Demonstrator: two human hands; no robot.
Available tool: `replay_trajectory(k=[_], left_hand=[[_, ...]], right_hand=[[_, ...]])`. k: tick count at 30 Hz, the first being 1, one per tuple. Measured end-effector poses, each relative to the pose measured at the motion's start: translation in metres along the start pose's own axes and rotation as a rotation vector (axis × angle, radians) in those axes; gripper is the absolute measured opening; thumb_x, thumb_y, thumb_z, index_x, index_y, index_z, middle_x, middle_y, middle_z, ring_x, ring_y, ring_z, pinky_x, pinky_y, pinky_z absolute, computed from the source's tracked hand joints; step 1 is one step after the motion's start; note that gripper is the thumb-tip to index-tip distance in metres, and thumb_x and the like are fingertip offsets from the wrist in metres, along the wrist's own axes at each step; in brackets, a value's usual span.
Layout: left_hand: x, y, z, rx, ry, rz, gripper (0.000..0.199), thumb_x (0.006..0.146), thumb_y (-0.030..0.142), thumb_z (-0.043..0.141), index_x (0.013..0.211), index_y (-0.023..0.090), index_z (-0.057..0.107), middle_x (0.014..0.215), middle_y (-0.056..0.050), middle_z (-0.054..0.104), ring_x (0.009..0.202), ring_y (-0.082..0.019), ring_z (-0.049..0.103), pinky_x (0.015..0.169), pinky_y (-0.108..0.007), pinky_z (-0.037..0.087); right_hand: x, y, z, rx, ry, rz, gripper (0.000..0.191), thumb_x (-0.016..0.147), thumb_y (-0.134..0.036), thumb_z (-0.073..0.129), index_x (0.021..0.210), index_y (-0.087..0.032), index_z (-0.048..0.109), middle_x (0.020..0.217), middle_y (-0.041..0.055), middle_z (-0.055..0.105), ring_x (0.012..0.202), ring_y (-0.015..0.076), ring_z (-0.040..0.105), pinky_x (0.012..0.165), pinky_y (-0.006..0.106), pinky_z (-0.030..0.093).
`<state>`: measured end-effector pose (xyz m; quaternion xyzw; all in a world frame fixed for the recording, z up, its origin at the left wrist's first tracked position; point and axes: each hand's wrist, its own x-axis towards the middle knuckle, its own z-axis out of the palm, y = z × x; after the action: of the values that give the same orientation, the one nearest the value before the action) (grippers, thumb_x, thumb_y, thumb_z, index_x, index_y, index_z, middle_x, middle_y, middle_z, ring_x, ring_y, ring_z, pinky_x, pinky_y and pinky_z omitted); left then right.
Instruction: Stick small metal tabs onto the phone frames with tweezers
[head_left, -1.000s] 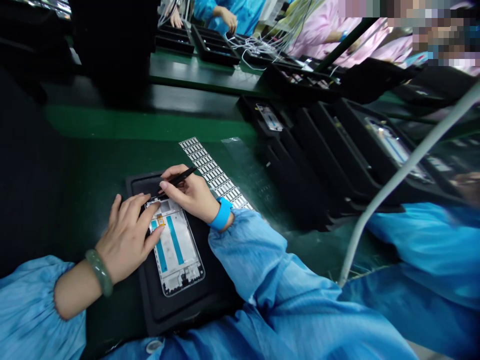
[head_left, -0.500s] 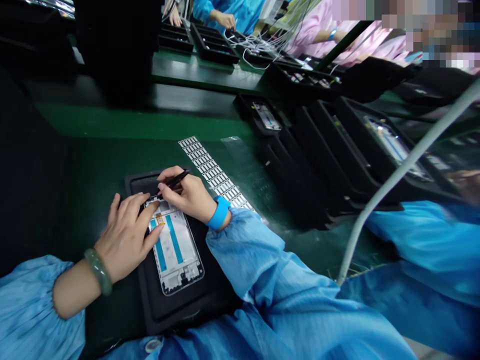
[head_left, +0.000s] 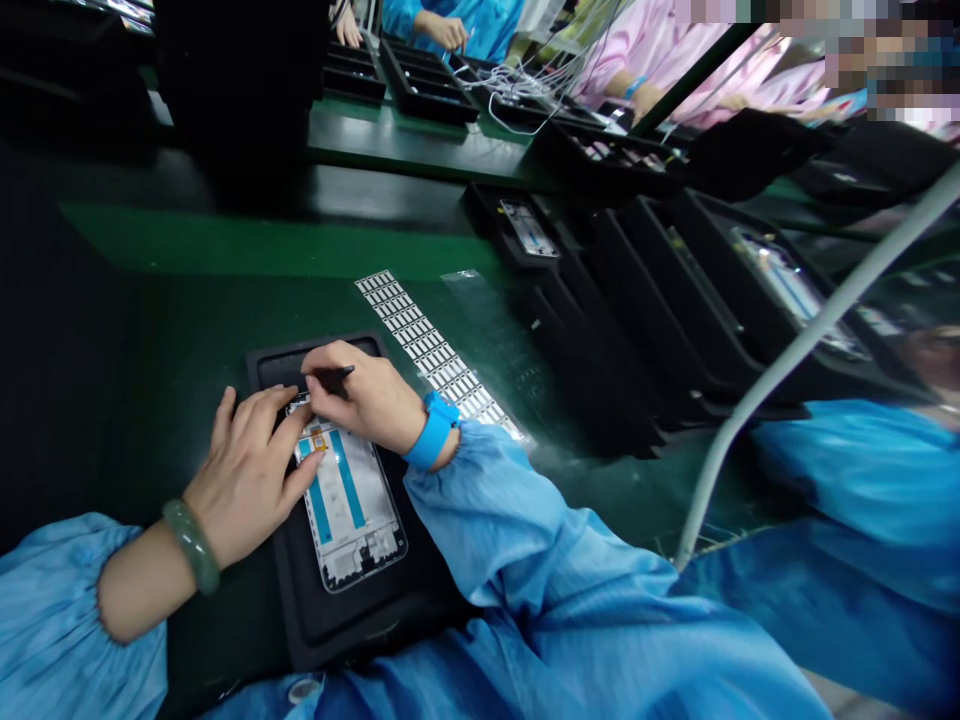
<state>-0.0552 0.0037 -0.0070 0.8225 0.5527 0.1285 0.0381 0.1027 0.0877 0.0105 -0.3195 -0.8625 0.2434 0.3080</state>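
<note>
A phone frame (head_left: 360,500) with two blue strips and a small orange flex piece (head_left: 319,440) lies in a black foam tray (head_left: 300,610). My left hand (head_left: 251,470) rests over its upper left edge, fingers spread, the thumb beside the orange piece. At the top end of the frame, my right hand (head_left: 364,390) is closed around a slim black pen-like tool (head_left: 337,376). Its tip is hidden by my fingers, so contact with the frame cannot be made out.
A sheet of small white labels (head_left: 427,340) lies right of the tray, near clear film (head_left: 469,285). Stacked black trays (head_left: 637,320), one holding a phone frame (head_left: 529,228), stand further right. A grey tube (head_left: 795,370) crosses there. Co-workers sit opposite and at right.
My right hand has turned and shifted slightly left, and less of the black tool shows. My left hand and the phone frame stay nearly in place. A co-worker's arm in a pink sleeve has moved.
</note>
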Motion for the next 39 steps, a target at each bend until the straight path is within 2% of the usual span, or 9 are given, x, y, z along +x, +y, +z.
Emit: replay_trajectory(k=[3,8,12,18,39], left_hand=[[0.001,0.000,0.000,0.000,-0.006,0.001,0.042,0.085,0.038,0.042,0.121,0.017,0.048,0.123,-0.015,0.049,0.118,-0.030,0.042,0.102,-0.060,0.024],[0.002,0.001,0.000,0.011,-0.027,0.004,0.043,0.086,0.039,0.041,0.123,0.018,0.047,0.126,-0.014,0.048,0.120,-0.030,0.040,0.103,-0.059,0.023],[0.002,0.001,0.001,0.017,-0.013,0.006,0.043,0.086,0.039,0.041,0.124,0.018,0.046,0.127,-0.014,0.047,0.122,-0.029,0.039,0.104,-0.058,0.023],[0.004,0.000,0.003,0.008,-0.019,0.014,0.043,0.086,0.038,0.041,0.124,0.018,0.046,0.127,-0.014,0.047,0.121,-0.030,0.040,0.103,-0.059,0.022],[0.003,0.001,0.003,0.010,-0.014,0.012,0.043,0.086,0.038,0.041,0.123,0.017,0.047,0.126,-0.015,0.047,0.120,-0.030,0.041,0.103,-0.058,0.023]], right_hand=[[-0.002,0.001,0.003,-0.020,0.050,0.024,0.010,0.083,-0.021,0.046,0.089,-0.017,0.053,0.086,0.0035,0.060,0.081,0.0134,0.058,0.072,0.025,0.047],[-0.004,0.012,0.003,0.215,0.145,0.136,0.007,0.082,-0.021,0.049,0.085,-0.017,0.052,0.078,0.0001,0.058,0.068,0.0091,0.058,0.065,0.021,0.048],[-0.003,0.017,0.001,0.334,0.157,0.166,0.008,0.081,-0.024,0.051,0.086,-0.017,0.052,0.078,-0.0002,0.058,0.069,0.0094,0.058,0.064,0.021,0.048],[-0.002,0.017,0.001,0.314,0.105,0.167,0.009,0.081,-0.023,0.050,0.087,-0.017,0.053,0.081,0.0003,0.060,0.071,0.0098,0.059,0.066,0.021,0.049],[-0.001,0.016,0.001,0.287,0.089,0.168,0.010,0.083,-0.025,0.050,0.088,-0.017,0.054,0.085,0.0008,0.061,0.072,0.0092,0.060,0.068,0.020,0.049]])
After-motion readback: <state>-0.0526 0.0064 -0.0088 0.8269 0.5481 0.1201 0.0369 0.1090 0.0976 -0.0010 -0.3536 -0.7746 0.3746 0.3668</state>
